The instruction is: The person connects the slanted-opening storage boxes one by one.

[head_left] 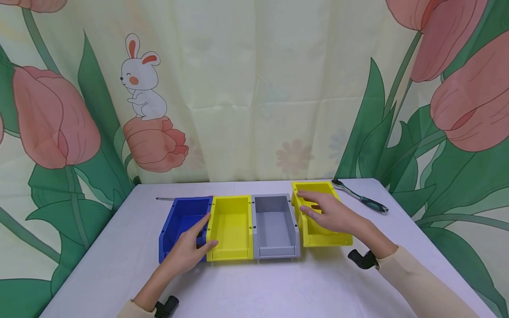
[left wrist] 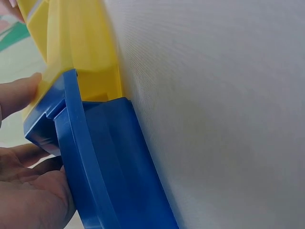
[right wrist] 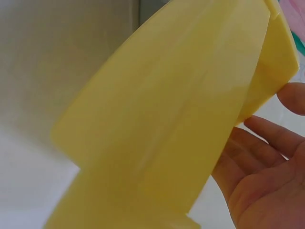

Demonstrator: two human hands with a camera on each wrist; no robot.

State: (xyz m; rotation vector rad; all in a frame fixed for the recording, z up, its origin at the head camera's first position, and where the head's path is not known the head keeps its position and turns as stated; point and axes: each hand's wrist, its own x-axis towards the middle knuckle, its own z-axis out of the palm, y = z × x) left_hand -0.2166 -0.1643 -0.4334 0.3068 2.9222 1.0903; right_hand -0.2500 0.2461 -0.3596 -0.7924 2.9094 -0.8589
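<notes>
Four bins sit in a row across the white table [head_left: 254, 287]: a blue bin [head_left: 184, 221] at the left end, a yellow bin [head_left: 231, 227] tight against it, a grey bin [head_left: 275, 225] next, and then the second yellow bin [head_left: 318, 221] at the right end, skewed and standing slightly apart from the grey one. The left hand [head_left: 190, 251] is at the seam between blue and yellow, fingers reaching over the blue bin's right wall and the thumb lying toward the yellow bin's front corner; its grip looks closed around that wall. The right hand [head_left: 332, 212] lies over the second yellow bin, fingers spread out flat across its open top and pointing left toward the grey bin, so that grip is open, resting rather than clamped. That bin's long axis runs front to back but leans off the line of the other three, and the gap to close lies to the hand's left. The right hand is plainly the nearer one to it. The left wrist view shows the blue bin's rim pressed against the yellow wall with fingers beside it, which the head view hides. The right wrist view shows an open palm just beside the yellow bin's outer side. A ratchet wrench [head_left: 361, 196] lies behind, well apart.
</notes>
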